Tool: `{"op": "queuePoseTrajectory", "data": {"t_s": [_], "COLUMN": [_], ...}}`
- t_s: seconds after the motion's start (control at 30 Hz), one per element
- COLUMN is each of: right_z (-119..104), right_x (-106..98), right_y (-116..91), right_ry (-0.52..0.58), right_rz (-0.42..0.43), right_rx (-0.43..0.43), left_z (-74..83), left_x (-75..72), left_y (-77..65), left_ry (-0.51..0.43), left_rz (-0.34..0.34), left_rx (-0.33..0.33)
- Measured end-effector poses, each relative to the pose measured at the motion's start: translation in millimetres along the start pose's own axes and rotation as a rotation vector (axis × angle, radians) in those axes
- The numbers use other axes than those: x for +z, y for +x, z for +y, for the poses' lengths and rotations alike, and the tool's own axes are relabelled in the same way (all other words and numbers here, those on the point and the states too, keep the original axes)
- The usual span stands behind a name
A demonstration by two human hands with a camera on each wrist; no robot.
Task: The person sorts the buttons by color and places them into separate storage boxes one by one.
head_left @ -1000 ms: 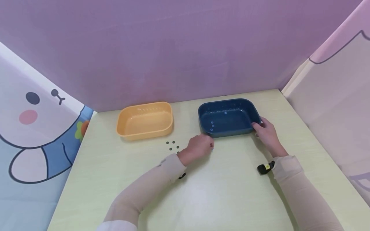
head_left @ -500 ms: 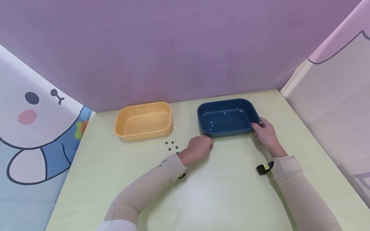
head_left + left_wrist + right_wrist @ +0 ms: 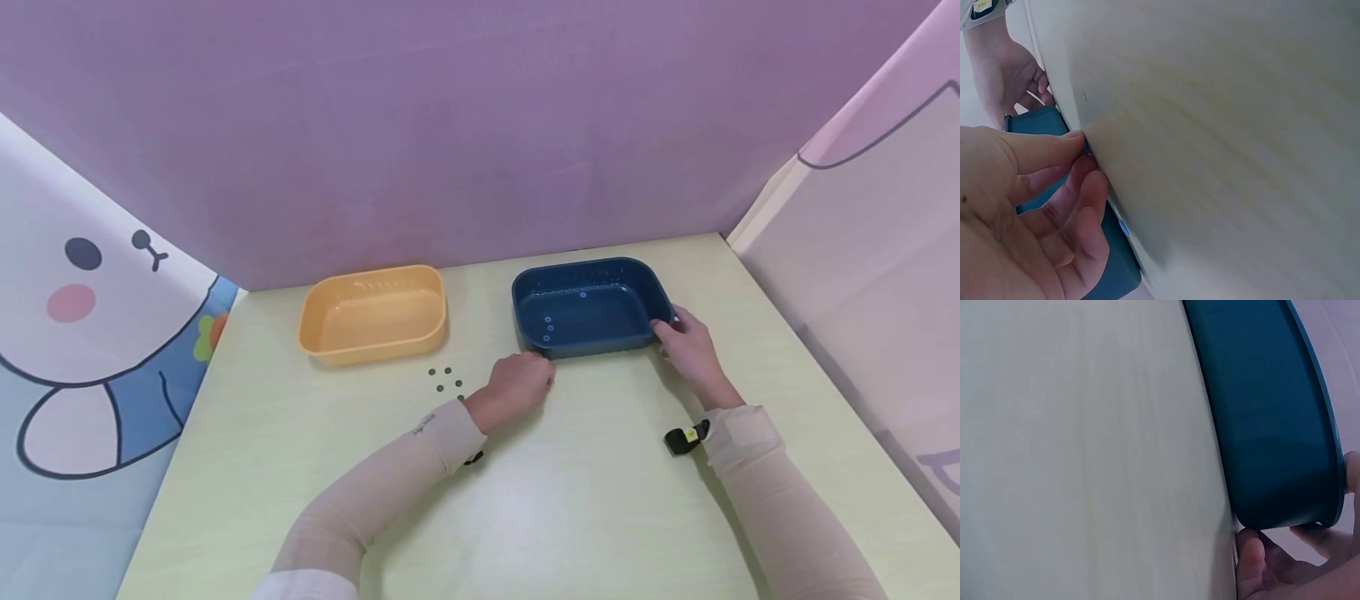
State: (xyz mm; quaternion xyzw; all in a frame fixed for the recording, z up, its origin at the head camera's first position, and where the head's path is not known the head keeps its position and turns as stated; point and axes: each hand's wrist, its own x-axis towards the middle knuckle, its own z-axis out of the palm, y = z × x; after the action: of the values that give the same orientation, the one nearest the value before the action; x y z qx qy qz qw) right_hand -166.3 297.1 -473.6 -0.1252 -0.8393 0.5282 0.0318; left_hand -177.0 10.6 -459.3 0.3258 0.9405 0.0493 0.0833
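Observation:
My right hand (image 3: 692, 354) grips the near right corner of a dark blue tray (image 3: 600, 344), thumb over the rim. In the right wrist view its fingers (image 3: 1250, 562) curl under that corner. At the tray's near left corner is my left hand (image 3: 517, 385), knuckles up, its fingertips hidden from above. The left wrist view shows its thumb and finger pinching a small blue piece (image 3: 1087, 148), mostly covered, at the tabletop. A second small blue disc (image 3: 1124, 227) lies beside those fingers. Inside the tray are several small ringed blue discs (image 3: 551, 328).
Left of the blue tray stands a yellow-orange tray (image 3: 375, 323). Several small dark green discs (image 3: 440, 388) lie in front of it, close to my left wrist. A purple cloth wall (image 3: 465, 142) rises behind the pale table (image 3: 570, 517), with printed cloth at both sides.
Both hands and the tray stay nearly where they were. A blue bit seen beside my left fingers a second ago is now out of sight in the head view.

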Motion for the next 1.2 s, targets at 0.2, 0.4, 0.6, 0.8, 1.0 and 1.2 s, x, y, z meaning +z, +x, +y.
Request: {"op": "queuePoseTrajectory", "data": {"t_s": [0.2,0.4,0.6,0.8,1.0,1.2], "right_z": [-0.2,-0.5,0.0,0.8,-0.6,-2.2], "right_x": [-1.6,-2.2,-1.0,1.0,1.5,1.4], "right_y": [-0.5,-0.1,0.7,0.5,0.4,0.7], "right_ry": [-0.008,0.000,0.002,0.008,0.007,0.002], "right_rz": [0.000,0.008,0.005,0.004,-0.002,-0.006], "right_rx": [-0.003,-0.006,-0.016,-0.014,-0.014,-0.005], "left_z": [2.1,4.4,4.9,5.0,3.8,2.1], "left_x": [2.2,0.9,1.7,2.3,-1.4,-9.2], "left_y": [0.8,-0.5,-1.6,-3.6,-4.8,-5.6], "left_ry": [0.031,0.041,0.025,0.006,-0.008,-0.062], "left_rz": [-0.010,-0.017,-0.001,0.008,0.056,0.103], "left_rx": [-0.006,0.023,0.045,0.061,0.073,0.094]}}
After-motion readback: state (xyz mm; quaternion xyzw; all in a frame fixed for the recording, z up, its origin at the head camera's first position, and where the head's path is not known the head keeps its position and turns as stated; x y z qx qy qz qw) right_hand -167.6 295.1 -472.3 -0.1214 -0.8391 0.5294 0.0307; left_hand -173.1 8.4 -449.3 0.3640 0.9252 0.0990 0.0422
